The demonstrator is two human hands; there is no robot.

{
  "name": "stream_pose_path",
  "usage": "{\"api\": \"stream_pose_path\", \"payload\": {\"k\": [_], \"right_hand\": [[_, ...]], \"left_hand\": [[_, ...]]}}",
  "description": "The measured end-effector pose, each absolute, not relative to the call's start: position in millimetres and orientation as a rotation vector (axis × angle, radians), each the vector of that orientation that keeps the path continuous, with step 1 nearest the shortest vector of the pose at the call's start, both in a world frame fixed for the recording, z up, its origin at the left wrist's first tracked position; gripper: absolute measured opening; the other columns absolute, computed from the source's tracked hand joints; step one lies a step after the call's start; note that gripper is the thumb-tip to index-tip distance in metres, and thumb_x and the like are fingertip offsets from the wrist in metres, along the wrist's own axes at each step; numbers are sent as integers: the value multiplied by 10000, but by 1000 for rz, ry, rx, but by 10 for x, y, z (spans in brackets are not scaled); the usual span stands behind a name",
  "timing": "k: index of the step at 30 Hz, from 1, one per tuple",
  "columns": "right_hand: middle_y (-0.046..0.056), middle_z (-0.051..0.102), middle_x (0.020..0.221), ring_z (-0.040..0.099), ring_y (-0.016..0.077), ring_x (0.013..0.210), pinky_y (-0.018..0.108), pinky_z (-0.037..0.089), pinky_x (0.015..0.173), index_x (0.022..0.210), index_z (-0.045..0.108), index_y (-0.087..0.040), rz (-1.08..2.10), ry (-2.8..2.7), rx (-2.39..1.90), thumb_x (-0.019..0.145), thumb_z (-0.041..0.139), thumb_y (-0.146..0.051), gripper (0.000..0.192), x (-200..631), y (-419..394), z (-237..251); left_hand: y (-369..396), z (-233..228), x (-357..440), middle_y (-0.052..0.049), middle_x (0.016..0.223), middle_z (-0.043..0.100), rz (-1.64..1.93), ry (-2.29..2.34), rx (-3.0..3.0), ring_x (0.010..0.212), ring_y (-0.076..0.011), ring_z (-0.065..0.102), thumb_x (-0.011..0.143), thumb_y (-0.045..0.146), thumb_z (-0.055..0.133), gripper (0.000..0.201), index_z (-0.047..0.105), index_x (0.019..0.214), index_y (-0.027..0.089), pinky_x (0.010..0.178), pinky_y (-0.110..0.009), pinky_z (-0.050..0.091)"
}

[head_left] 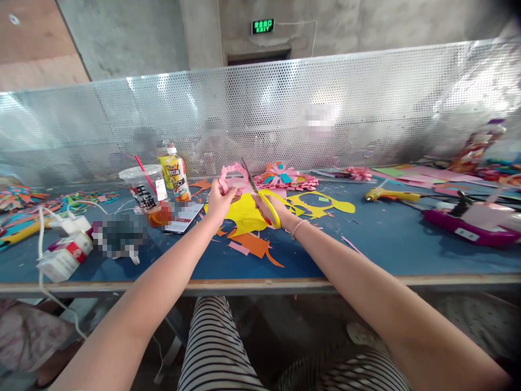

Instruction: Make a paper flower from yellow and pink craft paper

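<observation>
Scissors (266, 205), one pair, yellow-handled, sit in the right hand (273, 209); fingers are closed through the handle loops, and the blades point up and away towards the pink paper piece (232, 179). How far the blades are parted cannot be told, as they are thin and blurred at this range. Left hand (220, 202) is clamped on the lower edge of that pink piece, thumb and fingers pinching it, holding it up just above the table (366, 244). The piece is a curled pink loop with scalloped edges. The two hands are close together, near the table's middle, but not touching.

Beneath the hands: one large yellow sheet (244, 214) with cut-outs, and orange scraps (254, 244), at least three, lying just in front of it. One pink scrap (239, 248) beside the orange.

Behind: one stack of pink and multicoloured paper flowers (285, 176), and a second smaller pink flower (360, 172) further right.

Left of the hands: one clear plastic cup (144, 187) with a red straw, two small bottles (176, 175) just behind it, one white carton (65, 255) near the table edge.

Right side: one yellow glue gun (386, 194), one purple device (468, 225), one tilted bottle (476, 144) at the far end. A perforated metal screen (366, 103) backs the table.
</observation>
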State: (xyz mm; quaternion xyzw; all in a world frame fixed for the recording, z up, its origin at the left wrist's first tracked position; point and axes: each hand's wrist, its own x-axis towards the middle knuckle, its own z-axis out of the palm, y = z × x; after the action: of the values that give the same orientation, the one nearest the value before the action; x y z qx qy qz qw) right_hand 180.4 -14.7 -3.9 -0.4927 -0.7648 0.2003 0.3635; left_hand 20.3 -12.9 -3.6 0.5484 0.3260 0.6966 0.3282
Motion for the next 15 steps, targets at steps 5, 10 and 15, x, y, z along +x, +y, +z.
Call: {"api": "stream_pose_path", "payload": {"k": [5, 10, 15], "right_hand": [[34, 522, 498, 511, 147, 534, 257, 372, 564, 596, 537, -154, 447, -1992, -1230, 808, 304, -588, 536, 1820, -152, -29], [44, 546, 554, 506, 146, 544, 254, 352, 546, 584, 522, -158, 424, -1994, -1241, 788, 336, -587, 510, 1835, -107, -44], [28, 522, 563, 471, 126, 506, 242, 320, 484, 612, 493, -162, 537, -1851, -1287, 750, 372, -629, 502, 1867, 4, -92]], "left_hand": [[-158, -2, 179, -2, 764, 556, 1866, 1001, 1561, 678, -144, 624, 687, 223, 639, 282, 445, 890, 202, 642, -300, 538], [-74, -35, 122, -9, 788, 559, 1880, 1070, 1571, 679, -151, 620, 699, 227, 620, 275, 441, 906, 207, 625, -306, 533], [-27, -63, 93, -20, 804, 561, 1897, 1156, 1607, 664, -147, 603, 697, 212, 612, 271, 460, 922, 205, 626, -292, 516]]}}
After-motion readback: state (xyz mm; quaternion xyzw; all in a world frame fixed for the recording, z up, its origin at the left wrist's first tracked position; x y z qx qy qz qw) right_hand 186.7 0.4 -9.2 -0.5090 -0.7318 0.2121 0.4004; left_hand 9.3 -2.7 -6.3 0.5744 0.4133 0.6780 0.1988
